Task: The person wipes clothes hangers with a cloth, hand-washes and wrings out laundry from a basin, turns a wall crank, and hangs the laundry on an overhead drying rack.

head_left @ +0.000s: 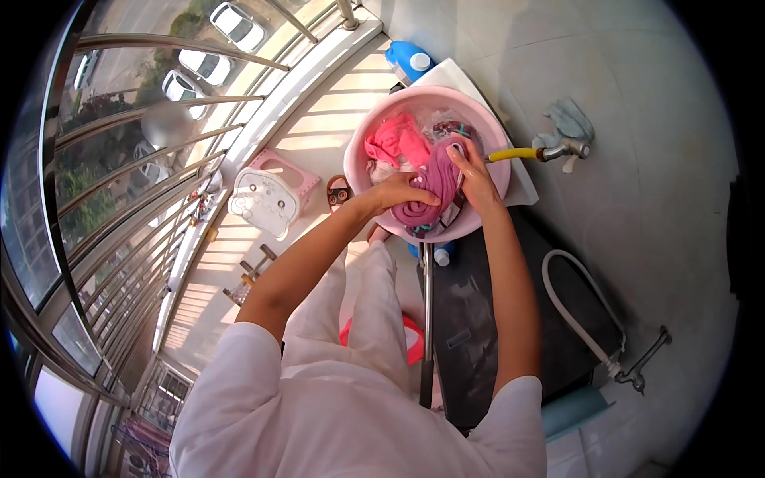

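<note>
A bundled mauve-purple garment [441, 177] is between my two hands, low over a pink basin [362, 131]. My left hand [403, 193] grips its near left side, with the thumb lying across the folds. On the right, my right hand [476, 174] is wrapped around the other side, fingers curled over the top. Bright pink cloth [398, 139] lies in the basin beyond the bundle, alongside other wet cloth and some clear water. Part of the basin's contents is hidden under the bundle and my hands.
A yellow hose [512, 154] runs from a wall tap [567, 149], draped with a grey cloth [570, 119], to the basin. A blue jug [408, 62] stands behind. A small white-and-pink stool [267, 195] is left; a dark-topped machine [510, 319] is at right, near a metal railing [428, 319].
</note>
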Action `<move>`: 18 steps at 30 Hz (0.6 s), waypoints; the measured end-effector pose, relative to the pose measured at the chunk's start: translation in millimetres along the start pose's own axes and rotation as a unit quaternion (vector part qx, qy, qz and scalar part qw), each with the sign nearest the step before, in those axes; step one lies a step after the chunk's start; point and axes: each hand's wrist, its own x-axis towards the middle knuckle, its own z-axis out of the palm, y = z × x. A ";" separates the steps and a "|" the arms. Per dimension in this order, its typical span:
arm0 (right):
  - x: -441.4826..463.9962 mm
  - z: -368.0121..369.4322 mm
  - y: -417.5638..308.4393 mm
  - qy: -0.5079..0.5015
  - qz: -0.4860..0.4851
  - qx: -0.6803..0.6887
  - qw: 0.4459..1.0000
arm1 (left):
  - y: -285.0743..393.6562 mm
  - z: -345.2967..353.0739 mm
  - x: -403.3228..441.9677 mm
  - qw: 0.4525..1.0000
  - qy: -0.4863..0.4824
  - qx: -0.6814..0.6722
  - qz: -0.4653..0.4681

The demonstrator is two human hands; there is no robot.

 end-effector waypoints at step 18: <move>-122.8 32.9 -80.4 -0.077 -0.272 0.006 0.959 | 6.4 34.4 -65.8 0.863 -0.202 -0.462 0.028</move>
